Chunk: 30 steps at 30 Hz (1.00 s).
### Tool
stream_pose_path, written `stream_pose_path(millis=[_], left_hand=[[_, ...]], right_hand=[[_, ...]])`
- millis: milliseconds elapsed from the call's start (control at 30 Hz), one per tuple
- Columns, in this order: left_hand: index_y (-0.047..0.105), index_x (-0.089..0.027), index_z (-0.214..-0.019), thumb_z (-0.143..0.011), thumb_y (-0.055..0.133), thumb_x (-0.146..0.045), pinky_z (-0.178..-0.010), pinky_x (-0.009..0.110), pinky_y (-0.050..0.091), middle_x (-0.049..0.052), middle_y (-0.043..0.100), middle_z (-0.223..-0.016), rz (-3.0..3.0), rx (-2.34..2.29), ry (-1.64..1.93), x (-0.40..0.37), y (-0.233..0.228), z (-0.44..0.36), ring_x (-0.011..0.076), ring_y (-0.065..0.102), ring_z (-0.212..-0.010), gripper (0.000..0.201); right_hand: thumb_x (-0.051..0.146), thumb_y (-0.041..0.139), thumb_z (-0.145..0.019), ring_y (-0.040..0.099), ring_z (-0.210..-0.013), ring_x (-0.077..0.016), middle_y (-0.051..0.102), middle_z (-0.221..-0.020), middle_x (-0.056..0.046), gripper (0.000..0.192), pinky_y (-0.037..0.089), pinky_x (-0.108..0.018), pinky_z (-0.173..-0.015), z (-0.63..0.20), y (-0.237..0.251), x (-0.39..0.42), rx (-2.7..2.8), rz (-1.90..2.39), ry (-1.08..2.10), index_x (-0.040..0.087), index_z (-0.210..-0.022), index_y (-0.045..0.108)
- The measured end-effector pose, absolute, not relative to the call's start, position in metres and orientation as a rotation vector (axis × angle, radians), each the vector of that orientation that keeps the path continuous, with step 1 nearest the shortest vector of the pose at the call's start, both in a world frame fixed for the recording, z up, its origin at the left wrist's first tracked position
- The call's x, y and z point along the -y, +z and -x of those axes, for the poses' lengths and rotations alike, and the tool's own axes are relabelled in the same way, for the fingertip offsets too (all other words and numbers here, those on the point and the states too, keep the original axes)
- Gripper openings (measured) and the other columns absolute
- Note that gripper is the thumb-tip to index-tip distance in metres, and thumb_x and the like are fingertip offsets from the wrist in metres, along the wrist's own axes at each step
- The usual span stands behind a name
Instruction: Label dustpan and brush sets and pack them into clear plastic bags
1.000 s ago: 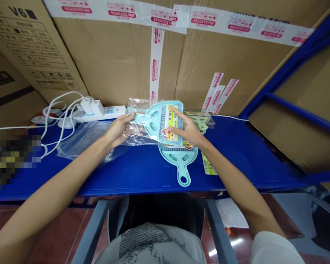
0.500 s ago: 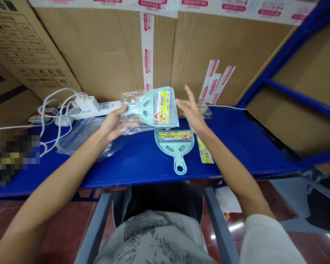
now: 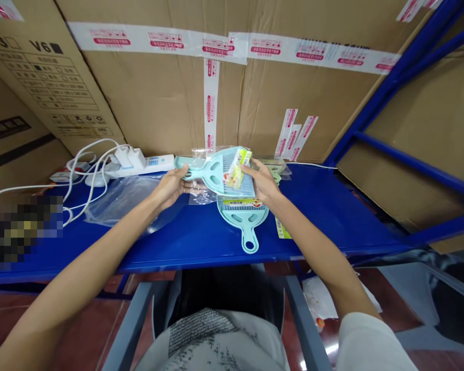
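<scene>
Dustpan-and-brush set (image 3: 215, 178), light blue: it is held above the rear of the blue tabletop (image 3: 313, 211), with its handle directed left and its bristles right. The handle is pinched by the grip of the left hand (image 3: 168, 189), thumb above and fingers extended below. Clear plastic film (image 3: 196, 198) is seen about the handle; whether the set is enclosed by it cannot be told. A yellow-green label card (image 3: 236, 172) is laid aslant over the bristles and is touched by the thumb of the right hand (image 3: 266, 181). The grip of this hand is partly closed at the pan's edge; whether the card is pinched cannot be told. Just in front, a second set (image 3: 244, 221) is laid flat, handle toward the person. Beside it, another card (image 3: 281, 229) is partly covered by the right forearm. Farther left, flat plastic bags (image 3: 114, 202) and a white power strip (image 3: 159, 164) are shown. The rear is bounded by a taped cardboard box (image 3: 158, 93).
</scene>
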<state>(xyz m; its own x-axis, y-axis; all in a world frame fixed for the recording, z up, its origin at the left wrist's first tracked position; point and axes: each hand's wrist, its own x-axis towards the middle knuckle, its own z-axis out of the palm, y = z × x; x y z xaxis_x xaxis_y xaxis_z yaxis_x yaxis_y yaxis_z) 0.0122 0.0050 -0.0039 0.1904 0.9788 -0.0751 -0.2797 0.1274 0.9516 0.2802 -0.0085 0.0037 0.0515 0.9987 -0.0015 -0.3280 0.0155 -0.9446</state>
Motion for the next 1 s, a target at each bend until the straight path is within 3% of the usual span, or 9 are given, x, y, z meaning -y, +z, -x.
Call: stream_pose_path(millis=[167, 333, 533, 733, 800, 867, 1000], left_hand=[[0.07, -0.005, -0.099, -0.117, 0.047, -0.022, -0.072, 0.043, 0.073, 0.016, 0.077, -0.087, -0.947, -0.933, 1.207, -0.007, 0.0, -0.009, 0.0265, 0.08, -0.067, 0.034], [0.07, -0.006, -0.1, -0.116, 0.056, -0.03, -0.068, 0.04, 0.072, 0.014, 0.077, -0.086, -0.91, -0.916, 1.227, -0.01, -0.003, -0.009, 0.0245, 0.078, -0.063, 0.032], [0.071, -0.008, -0.107, -0.118, 0.052, -0.037, -0.062, 0.038, 0.071, 0.015, 0.079, -0.097, -0.92, -0.851, 1.289, -0.014, -0.005, -0.003, 0.0248, 0.079, -0.066, 0.036], [0.072, -0.009, -0.115, -0.12, 0.043, -0.041, -0.06, 0.036, 0.07, 0.017, 0.08, -0.103, -0.875, -0.779, 1.269, -0.017, -0.004, 0.003, 0.0254, 0.08, -0.067, 0.043], [0.072, -0.01, -0.113, -0.121, 0.041, -0.041, -0.057, 0.035, 0.069, 0.015, 0.08, -0.1, -0.863, -0.769, 1.287, -0.018, -0.004, 0.003, 0.0255, 0.08, -0.066, 0.044], [0.071, -0.01, -0.111, -0.121, 0.04, -0.04, -0.055, 0.036, 0.069, 0.015, 0.079, -0.099, -0.858, -0.772, 1.298, -0.018, -0.005, 0.002, 0.0263, 0.08, -0.066, 0.045], [0.071, -0.01, -0.108, -0.119, 0.048, -0.043, -0.056, 0.037, 0.069, 0.014, 0.079, -0.099, -0.869, -0.767, 1.313, -0.019, -0.007, 0.002, 0.0274, 0.08, -0.067, 0.042]], right_hand=[[0.035, 0.1, -0.068, 0.078, -0.103, -0.0292, 0.079, -0.113, -0.007, 0.061, 0.066, -0.039, -0.073, -0.283, 0.003, 0.01, 1.087, 1.081, 1.222, 0.024, -0.115, 0.063], [0.029, 0.101, -0.062, 0.076, -0.105, -0.0297, 0.076, -0.119, -0.006, 0.094, 0.063, -0.033, -0.065, -0.283, 0.002, 0.011, 1.182, 1.067, 1.132, 0.031, -0.144, 0.056], [0.024, 0.095, -0.071, 0.074, -0.102, -0.0307, 0.073, -0.113, -0.007, 0.121, 0.067, -0.039, -0.068, -0.292, 0.006, 0.008, 1.245, 1.032, 1.066, 0.036, -0.172, 0.029], [0.042, 0.098, -0.071, 0.077, -0.099, -0.0306, 0.071, -0.124, -0.009, 0.141, 0.07, -0.043, -0.069, -0.292, 0.011, 0.013, 1.333, 0.987, 1.067, 0.041, -0.172, 0.0], [0.047, 0.1, -0.067, 0.077, -0.093, -0.028, 0.07, -0.126, -0.008, 0.138, 0.07, -0.042, -0.065, -0.292, 0.008, 0.011, 1.332, 0.992, 1.022, 0.041, -0.168, 0.007], [0.053, 0.102, -0.062, 0.075, -0.09, -0.026, 0.067, -0.127, -0.008, 0.125, 0.069, -0.038, -0.059, -0.293, 0.004, 0.007, 1.323, 1.023, 0.928, 0.039, -0.159, 0.023], [0.061, 0.098, -0.066, 0.071, -0.094, -0.0241, 0.062, -0.127, -0.01, 0.072, 0.067, -0.034, -0.056, -0.296, -0.001, 0.001, 1.422, 1.037, 0.688, 0.027, -0.118, 0.061]])
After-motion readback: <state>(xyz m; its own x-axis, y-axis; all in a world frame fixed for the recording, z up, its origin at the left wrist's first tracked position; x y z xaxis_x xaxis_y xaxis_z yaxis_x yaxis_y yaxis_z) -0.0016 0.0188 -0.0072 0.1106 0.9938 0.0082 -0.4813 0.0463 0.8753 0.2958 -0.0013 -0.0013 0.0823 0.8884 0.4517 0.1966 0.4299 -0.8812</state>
